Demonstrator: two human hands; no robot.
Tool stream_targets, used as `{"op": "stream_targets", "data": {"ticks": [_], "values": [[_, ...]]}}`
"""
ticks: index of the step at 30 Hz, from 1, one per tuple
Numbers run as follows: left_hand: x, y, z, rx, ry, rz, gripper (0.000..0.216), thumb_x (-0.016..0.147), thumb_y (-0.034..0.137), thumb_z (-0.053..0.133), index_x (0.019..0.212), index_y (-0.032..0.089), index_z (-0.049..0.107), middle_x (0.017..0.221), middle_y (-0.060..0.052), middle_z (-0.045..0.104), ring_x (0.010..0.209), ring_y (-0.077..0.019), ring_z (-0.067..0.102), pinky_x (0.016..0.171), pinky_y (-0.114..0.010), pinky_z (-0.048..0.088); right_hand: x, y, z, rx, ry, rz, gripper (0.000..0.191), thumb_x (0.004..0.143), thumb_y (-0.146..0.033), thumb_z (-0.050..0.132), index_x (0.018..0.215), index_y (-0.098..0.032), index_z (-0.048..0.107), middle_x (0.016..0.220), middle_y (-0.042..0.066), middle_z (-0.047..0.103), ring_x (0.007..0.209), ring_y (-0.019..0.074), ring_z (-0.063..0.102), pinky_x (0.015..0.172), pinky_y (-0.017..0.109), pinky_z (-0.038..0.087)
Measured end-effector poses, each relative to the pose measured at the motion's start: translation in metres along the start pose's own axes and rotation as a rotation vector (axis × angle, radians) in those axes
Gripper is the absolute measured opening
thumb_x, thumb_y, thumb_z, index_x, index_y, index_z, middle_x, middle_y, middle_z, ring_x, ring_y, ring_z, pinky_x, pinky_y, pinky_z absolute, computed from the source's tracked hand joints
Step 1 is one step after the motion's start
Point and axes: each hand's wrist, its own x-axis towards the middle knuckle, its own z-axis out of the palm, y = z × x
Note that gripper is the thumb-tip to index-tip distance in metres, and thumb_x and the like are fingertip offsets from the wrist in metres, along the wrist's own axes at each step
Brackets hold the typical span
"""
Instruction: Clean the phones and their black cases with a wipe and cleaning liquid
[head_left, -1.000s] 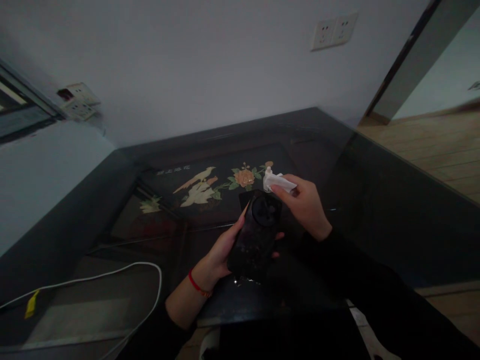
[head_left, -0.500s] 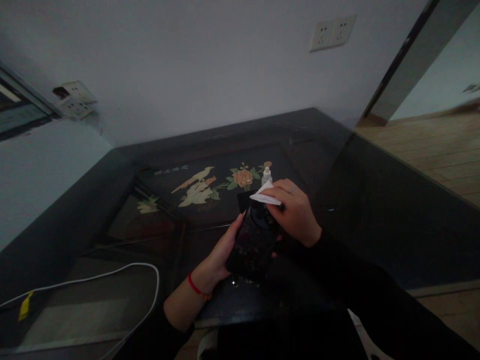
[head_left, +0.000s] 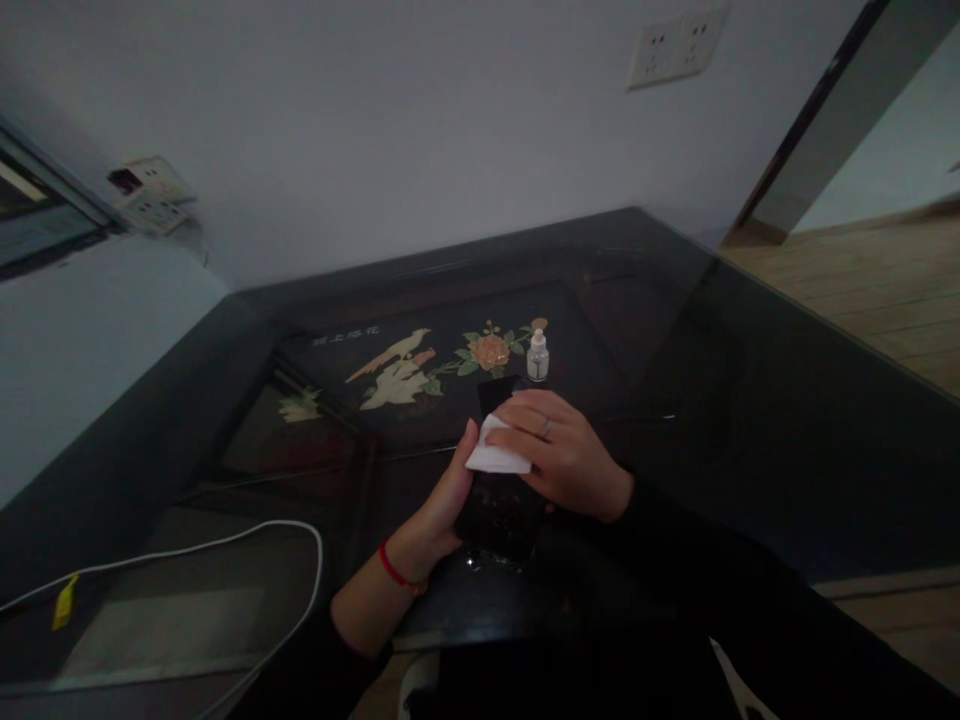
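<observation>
My left hand [head_left: 439, 505], with a red string at the wrist, is wrapped round a black phone [head_left: 499, 520] held above the dark table [head_left: 675, 400]. My right hand [head_left: 559, 455], a ring on one finger, presses a folded white cloth [head_left: 495, 455] flat onto the phone's upper half. Much of the phone is hidden under the cloth and fingers. A small clear spray bottle [head_left: 537, 356] stands upright on the table just beyond the phone, apart from both hands.
The dark table top bears a painted bird and flower inlay [head_left: 420, 365]. A white cable [head_left: 247, 545] with a yellow tag [head_left: 64, 603] loops at the left. Wall sockets [head_left: 671, 45] sit above; wooden floor [head_left: 877, 290] lies at the right.
My right hand has brought the white cloth down from beside the bottle onto the phone and slid it towards me. The bottle now stands uncovered. My left hand still holds the phone.
</observation>
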Motion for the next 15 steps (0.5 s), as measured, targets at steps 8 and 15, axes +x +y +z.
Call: {"op": "stream_targets", "data": {"ticks": [8, 15], "values": [[0.000, 0.001, 0.000, 0.006, -0.093, 0.045, 0.058, 0.089, 0.062, 0.039, 0.124, 0.020, 0.058, 0.103, -0.011, 0.070, 0.085, -0.0251, 0.068, 0.078, -0.042, 0.052, -0.001, 0.004, -0.004, -0.038, 0.047, 0.133, 0.019, 0.084, -0.010, 0.054, 0.097, -0.014, 0.067, 0.096, 0.011, 0.068, 0.096, 0.0251, 0.060, 0.082, 0.042, 0.052], [0.004, 0.006, -0.007, -0.063, 0.040, 0.110, 0.054, 0.090, 0.059, 0.041, 0.108, 0.014, 0.065, 0.061, 0.000, 0.060, 0.052, -0.0122, 0.055, 0.063, -0.026, 0.047, 0.001, -0.009, 0.001, 0.000, -0.031, -0.161, 0.018, 0.089, -0.012, 0.049, 0.095, -0.015, 0.066, 0.095, 0.007, 0.070, 0.091, 0.0191, 0.062, 0.089, 0.035, 0.051]]}}
